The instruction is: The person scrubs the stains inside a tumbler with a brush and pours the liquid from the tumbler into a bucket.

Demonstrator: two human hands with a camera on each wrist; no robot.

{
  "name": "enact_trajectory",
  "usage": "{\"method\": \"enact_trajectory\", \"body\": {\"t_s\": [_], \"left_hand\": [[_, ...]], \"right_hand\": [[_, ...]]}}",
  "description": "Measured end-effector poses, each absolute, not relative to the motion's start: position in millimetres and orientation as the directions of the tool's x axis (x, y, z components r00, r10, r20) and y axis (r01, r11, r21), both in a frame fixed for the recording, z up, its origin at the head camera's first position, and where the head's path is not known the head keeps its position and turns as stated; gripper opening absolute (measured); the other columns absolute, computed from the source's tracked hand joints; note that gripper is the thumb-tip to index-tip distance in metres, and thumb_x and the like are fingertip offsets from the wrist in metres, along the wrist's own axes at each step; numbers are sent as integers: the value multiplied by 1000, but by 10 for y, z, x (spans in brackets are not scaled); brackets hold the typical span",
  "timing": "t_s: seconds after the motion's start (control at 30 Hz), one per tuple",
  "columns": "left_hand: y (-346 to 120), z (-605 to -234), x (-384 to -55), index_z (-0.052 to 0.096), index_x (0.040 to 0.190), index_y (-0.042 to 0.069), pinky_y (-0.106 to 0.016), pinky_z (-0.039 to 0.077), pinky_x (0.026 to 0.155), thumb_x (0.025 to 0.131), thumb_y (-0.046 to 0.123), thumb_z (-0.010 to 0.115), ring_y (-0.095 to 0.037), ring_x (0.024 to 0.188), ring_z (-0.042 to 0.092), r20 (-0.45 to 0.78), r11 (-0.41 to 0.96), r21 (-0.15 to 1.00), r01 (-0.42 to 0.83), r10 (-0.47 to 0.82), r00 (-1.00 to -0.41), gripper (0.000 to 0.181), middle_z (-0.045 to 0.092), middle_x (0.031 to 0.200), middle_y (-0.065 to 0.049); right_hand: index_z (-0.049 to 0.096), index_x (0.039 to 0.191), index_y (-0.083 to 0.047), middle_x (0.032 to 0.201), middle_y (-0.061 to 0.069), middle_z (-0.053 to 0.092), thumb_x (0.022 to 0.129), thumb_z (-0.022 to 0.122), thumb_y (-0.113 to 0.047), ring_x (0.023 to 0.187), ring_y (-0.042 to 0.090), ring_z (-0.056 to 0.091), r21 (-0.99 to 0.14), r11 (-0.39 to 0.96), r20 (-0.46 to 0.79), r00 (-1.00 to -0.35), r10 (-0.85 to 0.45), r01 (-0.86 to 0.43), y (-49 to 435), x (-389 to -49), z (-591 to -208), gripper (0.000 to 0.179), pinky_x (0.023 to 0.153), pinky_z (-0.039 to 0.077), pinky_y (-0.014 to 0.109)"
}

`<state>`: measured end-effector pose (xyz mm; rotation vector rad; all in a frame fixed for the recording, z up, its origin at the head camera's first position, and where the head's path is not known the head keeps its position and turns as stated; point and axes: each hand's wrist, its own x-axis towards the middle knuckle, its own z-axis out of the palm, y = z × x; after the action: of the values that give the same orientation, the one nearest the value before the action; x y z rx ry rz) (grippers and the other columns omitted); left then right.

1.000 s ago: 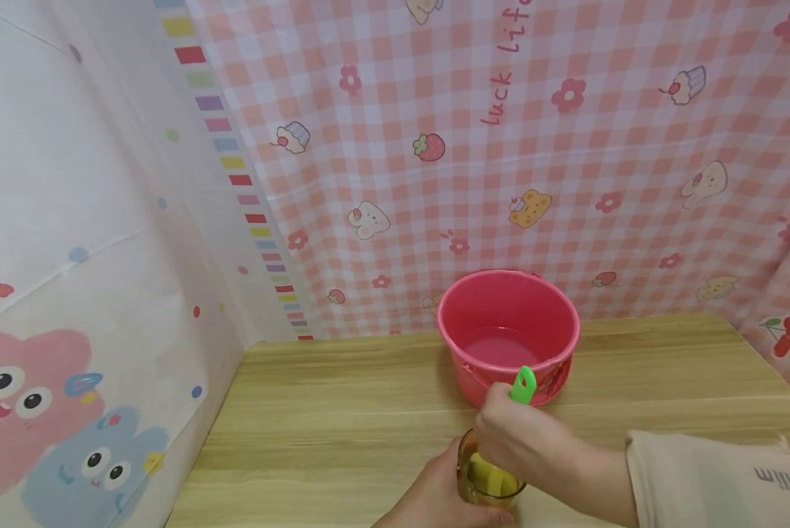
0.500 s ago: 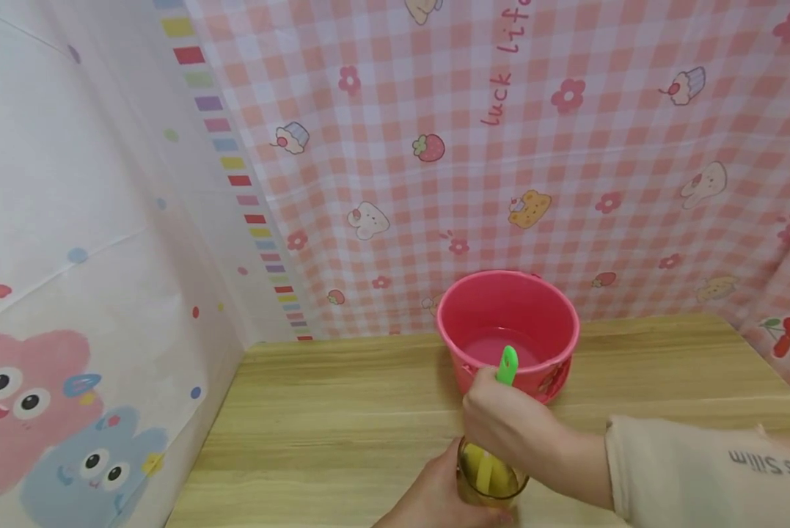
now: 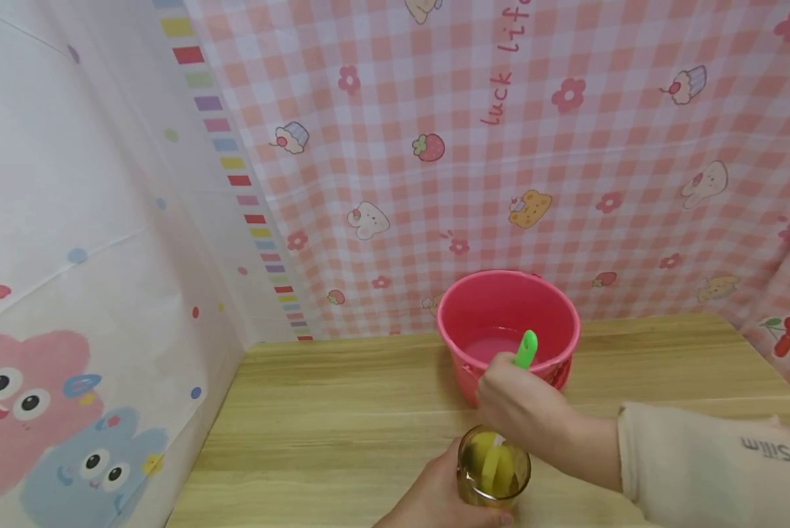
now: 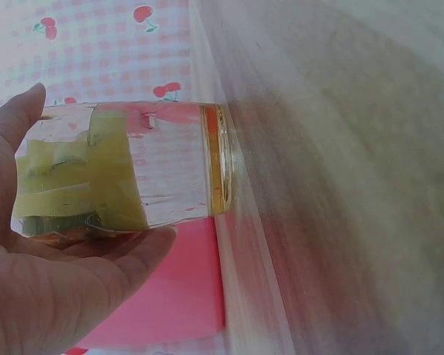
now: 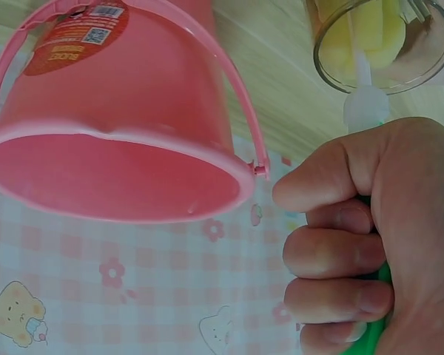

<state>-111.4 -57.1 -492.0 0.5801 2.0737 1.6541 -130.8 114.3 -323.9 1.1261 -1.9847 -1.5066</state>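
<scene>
My left hand [image 3: 434,490] grips an amber-tinted drinking glass [image 4: 174,166] from its left side, fingers and thumb around it. My right hand [image 3: 529,407] is closed in a fist around the green handle [image 3: 527,349] of a cup brush, whose end sticks out above the fist. The brush's yellow sponge head [image 4: 111,170] sits inside the glass, in the half toward its mouth. A white neck [image 5: 366,107] joins the sponge to the handle, just outside the glass rim [image 5: 333,78]. In the head view the right fist is above and right of the rim.
A pink bucket [image 3: 463,378] stands on the wooden table [image 3: 315,411] just beyond the hands, with a little clear liquid at its bottom. Its handle [image 5: 240,85] hangs down the side. A checked pink cloth [image 3: 395,176] hangs behind; a white printed cloth [image 3: 124,279] hangs at left.
My right hand and the brush have risen from the glass, shifting left and then back right, so more of the rim and sponge shows. The left hand, glass and bucket stay put.
</scene>
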Motion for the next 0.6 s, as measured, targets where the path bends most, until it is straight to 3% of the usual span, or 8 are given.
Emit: {"method": "enact_trajectory", "body": {"t_s": [0.3,0.6], "left_hand": [[-561,-4924,-1106,46,148,41,-28,45,109,77,29,95,-4,117,59,-32,238,964,121,552,-833,87,63,129,19],[-575,-4918,-1104,44,149,42,-28,43,110,78,32,95,-3,119,57,-37,256,959,125,548,-836,88,62,132,20]], "right_hand": [[46,55,-14,46,-3,27,92,65,-23,50,13,22,924,103,-160,-617,-771,-368,1217,-1284,-3205,42,51,28,24],[47,56,-14,46,-1,36,88,66,-19,48,14,30,928,80,-174,-614,-770,-363,1245,-1212,-3154,38,52,30,24]]}}
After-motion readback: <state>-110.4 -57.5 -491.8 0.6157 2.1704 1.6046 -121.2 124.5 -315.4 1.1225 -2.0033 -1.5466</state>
